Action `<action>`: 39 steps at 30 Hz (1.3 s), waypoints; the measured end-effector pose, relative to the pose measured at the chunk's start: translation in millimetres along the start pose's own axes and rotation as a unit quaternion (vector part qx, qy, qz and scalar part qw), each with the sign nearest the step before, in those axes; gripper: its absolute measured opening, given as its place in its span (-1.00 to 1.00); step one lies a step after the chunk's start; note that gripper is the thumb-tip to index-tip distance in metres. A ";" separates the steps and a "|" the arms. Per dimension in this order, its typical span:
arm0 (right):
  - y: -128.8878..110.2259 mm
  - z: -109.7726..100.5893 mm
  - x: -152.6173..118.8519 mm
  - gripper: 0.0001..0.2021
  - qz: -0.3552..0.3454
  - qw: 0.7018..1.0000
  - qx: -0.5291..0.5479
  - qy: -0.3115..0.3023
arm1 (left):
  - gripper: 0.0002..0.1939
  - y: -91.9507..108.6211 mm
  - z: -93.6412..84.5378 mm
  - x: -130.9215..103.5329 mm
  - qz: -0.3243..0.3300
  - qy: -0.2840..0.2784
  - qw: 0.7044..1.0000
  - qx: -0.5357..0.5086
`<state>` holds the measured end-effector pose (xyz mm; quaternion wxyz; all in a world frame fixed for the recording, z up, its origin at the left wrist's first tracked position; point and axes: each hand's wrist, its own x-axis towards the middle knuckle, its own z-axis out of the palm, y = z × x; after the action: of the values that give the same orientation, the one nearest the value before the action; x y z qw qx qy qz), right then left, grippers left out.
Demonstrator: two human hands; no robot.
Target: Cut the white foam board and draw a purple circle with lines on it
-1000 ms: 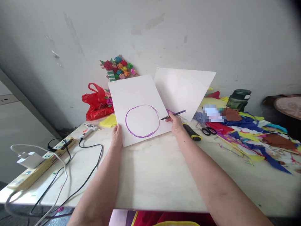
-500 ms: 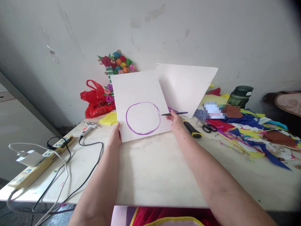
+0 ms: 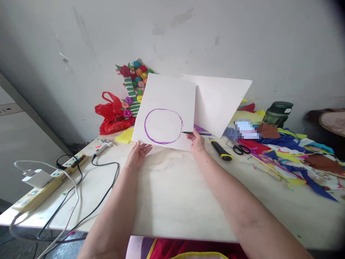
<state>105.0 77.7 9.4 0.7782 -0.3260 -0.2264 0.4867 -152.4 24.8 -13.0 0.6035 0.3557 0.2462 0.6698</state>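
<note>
Bare forearms (image 3: 122,201); small dark spot (image 3: 206,161) below right wrist (image 3: 199,152); red garment (image 3: 172,245), yellow trim (image 3: 199,254).

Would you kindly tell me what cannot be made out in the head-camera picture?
All in the head view:
Middle of the pen: covered by the right hand.
Reverse of the white board with the purple circle: turned away.
Part of the artificial flowers: behind that board.
Contents of the pixelated patch: blurred out.
Rest of the red cloth: cut off by the bottom edge.
</note>
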 end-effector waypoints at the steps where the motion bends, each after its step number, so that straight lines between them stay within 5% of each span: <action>1: 3.2 2.1 -3.2 -0.87 0.013 1.000 0.010 0.003 | -0.87 -0.2 -0.2 0.4 0.002 0.004 1.000 0.001; 8: 16.6 9.5 -19.6 -0.87 0.041 0.999 0.010 -0.014 | -0.85 0.3 -3.1 1.9 0.026 0.072 0.997 0.029; 17: 0.6 13.8 -28.4 -0.80 -0.070 0.990 -0.090 -0.085 | -0.86 3.9 -10.5 4.8 0.055 0.133 0.989 0.017; 27: -8.4 14.9 -24.0 -0.81 -0.077 0.985 -0.092 -0.127 | -0.80 5.9 -18.9 10.4 0.045 0.175 0.984 0.012; 32: -9.0 15.9 -25.5 -0.80 -0.081 0.985 -0.077 -0.128 | -0.72 6.5 -13.4 10.0 0.031 0.146 0.988 0.026; 35: -5.8 17.5 -25.2 -0.79 -0.099 0.991 -0.060 -0.068 | -0.57 7.4 -7.4 3.7 -0.015 0.056 0.997 0.055; 39: -2.4 19.2 -24.1 -0.78 -0.115 0.990 -0.075 -0.040 | -0.70 5.5 0.4 -8.0 -0.084 -0.081 0.989 0.093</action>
<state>83.4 60.6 23.5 0.7926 -0.3358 -0.3291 0.3881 -155.4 16.1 -10.0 0.6403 0.4410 0.2869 0.5597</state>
